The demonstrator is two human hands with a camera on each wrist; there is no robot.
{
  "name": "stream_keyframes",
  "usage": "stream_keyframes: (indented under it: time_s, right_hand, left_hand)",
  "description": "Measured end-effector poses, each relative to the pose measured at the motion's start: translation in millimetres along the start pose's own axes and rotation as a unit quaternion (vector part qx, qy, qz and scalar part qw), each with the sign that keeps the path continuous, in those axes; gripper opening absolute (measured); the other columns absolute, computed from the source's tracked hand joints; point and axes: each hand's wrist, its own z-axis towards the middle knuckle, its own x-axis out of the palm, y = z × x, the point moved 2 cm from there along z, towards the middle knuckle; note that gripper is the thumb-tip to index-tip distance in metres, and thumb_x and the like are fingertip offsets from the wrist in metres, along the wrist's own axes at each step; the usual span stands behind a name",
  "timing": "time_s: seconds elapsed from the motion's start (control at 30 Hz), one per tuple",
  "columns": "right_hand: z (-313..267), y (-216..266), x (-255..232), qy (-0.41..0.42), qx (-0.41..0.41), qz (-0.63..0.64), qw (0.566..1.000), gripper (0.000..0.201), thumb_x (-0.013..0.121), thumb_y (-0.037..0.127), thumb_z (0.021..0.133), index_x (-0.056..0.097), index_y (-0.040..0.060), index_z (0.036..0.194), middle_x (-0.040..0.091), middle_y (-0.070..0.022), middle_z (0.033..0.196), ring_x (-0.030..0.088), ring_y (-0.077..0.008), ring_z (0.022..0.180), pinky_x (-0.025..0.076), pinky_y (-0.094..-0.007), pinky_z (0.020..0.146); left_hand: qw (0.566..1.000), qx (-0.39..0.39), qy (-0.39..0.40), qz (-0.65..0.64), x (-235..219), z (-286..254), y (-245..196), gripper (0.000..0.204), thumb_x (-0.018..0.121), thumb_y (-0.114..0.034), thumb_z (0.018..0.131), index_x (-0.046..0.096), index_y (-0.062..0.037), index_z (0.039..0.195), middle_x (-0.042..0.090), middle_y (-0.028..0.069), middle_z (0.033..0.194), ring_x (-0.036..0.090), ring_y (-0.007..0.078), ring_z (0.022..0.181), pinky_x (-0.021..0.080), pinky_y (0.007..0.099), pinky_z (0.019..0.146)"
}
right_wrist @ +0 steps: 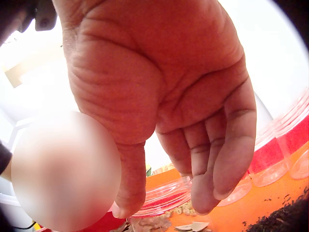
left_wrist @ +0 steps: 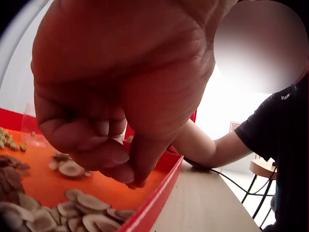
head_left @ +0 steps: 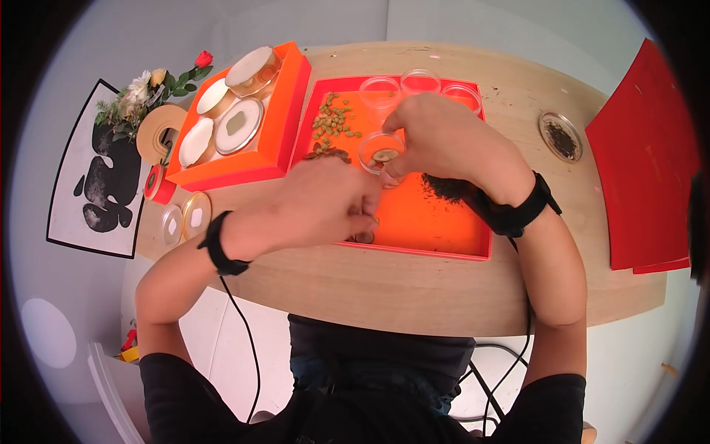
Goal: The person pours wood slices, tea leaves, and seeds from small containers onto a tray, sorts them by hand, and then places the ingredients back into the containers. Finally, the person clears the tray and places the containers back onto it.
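Note:
My left hand (head_left: 314,200) is over the front left of the orange tray (head_left: 436,222). Its fingers curl in and the thumb meets the fingertips; no item shows between them. Pale dried root slices (left_wrist: 91,208) lie below it, close to the tray's front wall. My right hand (head_left: 455,137) holds a clear round petri dish (head_left: 361,155), thumb on one side and fingers on the other. Inside the dish is a pale slice (head_left: 384,155). Around it lie greenish-yellow buds (head_left: 333,122), brown slices (head_left: 329,154) and dark dried shreds (head_left: 444,188).
Clear dishes (head_left: 420,81) stand at the tray's back. A dish of dark shreds (head_left: 560,138) is on the table to the right, near red boards (head_left: 640,170). An orange box (head_left: 292,126) with lidded containers stands left, beside tape rolls (head_left: 157,133) and flowers (head_left: 140,92).

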Motion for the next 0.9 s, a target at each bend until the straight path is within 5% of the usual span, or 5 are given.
stream_keyframes:
  time_s: [0.17, 0.23, 0.33, 0.43, 0.9]
  right_hand:
    - [2.1, -5.2, 7.7, -0.018, -0.015, 0.029, 0.999, 0.065, 0.099, 0.034, 0.071, 0.082, -0.0011, 0.122, 0.076, -0.0157, 0.099, 0.074, -0.0347, 0.098, 0.059, -0.0452, 0.086]
    - [2.2, -5.6, 8.2, -0.060, -0.040, 0.074, 0.995, 0.047, 0.095, 0.029, 0.067, 0.063, -0.0048, 0.074, 0.058, -0.0215, 0.071, 0.062, -0.0386, 0.069, 0.049, -0.0494, 0.065]
    - [4.0, -8.2, 11.7, -0.071, -0.038, 0.074, 0.994, 0.047, 0.095, 0.029, 0.065, 0.062, -0.0037, 0.073, 0.056, -0.0202, 0.069, 0.059, -0.0381, 0.067, 0.047, -0.0494, 0.064]
    - [0.8, -2.1, 5.1, -0.028, -0.014, 0.025, 0.999, 0.061, 0.099, 0.030, 0.069, 0.083, -0.0029, 0.117, 0.073, -0.0163, 0.082, 0.073, -0.0343, 0.084, 0.059, -0.0451, 0.077]
    - [1.1, -2.2, 3.1, -0.016, -0.014, 0.007, 1.000, 0.061, 0.098, 0.032, 0.072, 0.082, -0.0018, 0.121, 0.078, -0.0159, 0.092, 0.076, -0.0333, 0.091, 0.059, -0.0437, 0.082]
  left_hand:
    - [0.992, -0.009, -0.123, -0.037, -44.9, 3.6, 6.4, 0.011, 0.081, -0.012, 0.096, 0.076, -0.0025, 0.095, 0.077, 0.0056, 0.078, 0.071, 0.0175, 0.068, 0.051, 0.0336, 0.062]
    - [0.984, 0.001, -0.172, -0.050, -52.1, 12.3, 11.0, 0.010, 0.079, -0.011, 0.097, 0.076, -0.0014, 0.096, 0.075, 0.0057, 0.077, 0.069, 0.0161, 0.066, 0.050, 0.0323, 0.061]
    - [0.978, 0.036, -0.200, -0.050, -50.6, 19.7, 13.4, 0.013, 0.079, -0.012, 0.098, 0.076, 0.0008, 0.096, 0.071, 0.0053, 0.073, 0.063, 0.0147, 0.062, 0.048, 0.0320, 0.060]
    - [0.979, 0.005, -0.197, -0.048, -50.0, 16.9, 13.5, 0.015, 0.079, -0.012, 0.099, 0.076, 0.0020, 0.096, 0.070, 0.0057, 0.073, 0.063, 0.0145, 0.062, 0.049, 0.0319, 0.060]
    - [0.996, -0.024, -0.075, 0.045, 18.8, 6.5, 40.5, 0.045, 0.093, -0.035, 0.088, 0.072, -0.0011, 0.109, 0.075, 0.0141, 0.098, 0.074, 0.0333, 0.093, 0.057, 0.0457, 0.079]
